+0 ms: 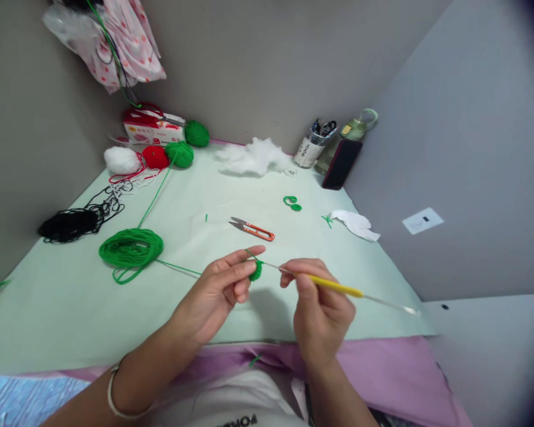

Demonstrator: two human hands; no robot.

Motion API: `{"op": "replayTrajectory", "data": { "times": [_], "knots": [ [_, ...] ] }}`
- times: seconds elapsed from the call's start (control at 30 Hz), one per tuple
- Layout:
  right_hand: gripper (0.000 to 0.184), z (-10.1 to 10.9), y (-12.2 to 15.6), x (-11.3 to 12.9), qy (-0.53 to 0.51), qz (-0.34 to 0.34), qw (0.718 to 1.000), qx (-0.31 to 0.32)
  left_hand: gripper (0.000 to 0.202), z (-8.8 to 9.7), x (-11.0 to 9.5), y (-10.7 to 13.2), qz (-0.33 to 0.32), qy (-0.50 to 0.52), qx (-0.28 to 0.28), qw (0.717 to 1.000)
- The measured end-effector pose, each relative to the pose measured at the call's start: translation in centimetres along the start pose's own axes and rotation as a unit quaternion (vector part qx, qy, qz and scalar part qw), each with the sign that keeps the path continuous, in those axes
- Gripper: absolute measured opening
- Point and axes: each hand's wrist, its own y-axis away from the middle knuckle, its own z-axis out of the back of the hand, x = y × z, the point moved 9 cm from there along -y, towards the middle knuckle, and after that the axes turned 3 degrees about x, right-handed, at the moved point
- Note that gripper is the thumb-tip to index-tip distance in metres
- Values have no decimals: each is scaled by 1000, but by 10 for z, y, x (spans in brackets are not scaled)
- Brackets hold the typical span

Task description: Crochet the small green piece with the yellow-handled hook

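Note:
Between the thumb and fingers of my left hand [220, 284] is a small green crochet piece [256, 271], with green yarn running over the raised index finger. My right hand [318, 302] grips a crochet hook [333, 284] by its yellow handle; the thin metal tip points left and meets the top edge of the piece. The hook's other metal end sticks out to the right. From my left hand the working yarn leads back to a loose green yarn coil [131, 248] on the table at the left.
Orange thread snips [252, 228] lie just beyond my hands. Farther back are white stuffing [256, 157], a small green crocheted piece [292, 203], a phone [342, 164] and a pen cup [311, 147]. Black yarn [69, 224] and a white yarn ball [121, 160] sit at the left. Grey walls enclose the table.

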Motion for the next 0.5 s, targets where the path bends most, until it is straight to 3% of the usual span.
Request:
{"op": "replayTrajectory", "data": {
  "times": [0.07, 0.17, 0.37, 0.5],
  "knots": [
    [21, -2, -3, -11, -79, -65, 995, -3, 31, 1, -8, 1, -33, -13, -6, 999],
    [16, -11, -6, -13, -96, -79, 992, 30, 31, -5, -11, 3, -66, -59, 4, 996],
    [20, -10, -5, -31, -176, -147, 973, 17, 32, -6, -7, 7, -48, -83, 16, 995],
    [24, -7, -5, -26, -171, -137, 975, 22, 29, -5, -12, 9, -54, -93, 7, 994]
  ]
}}
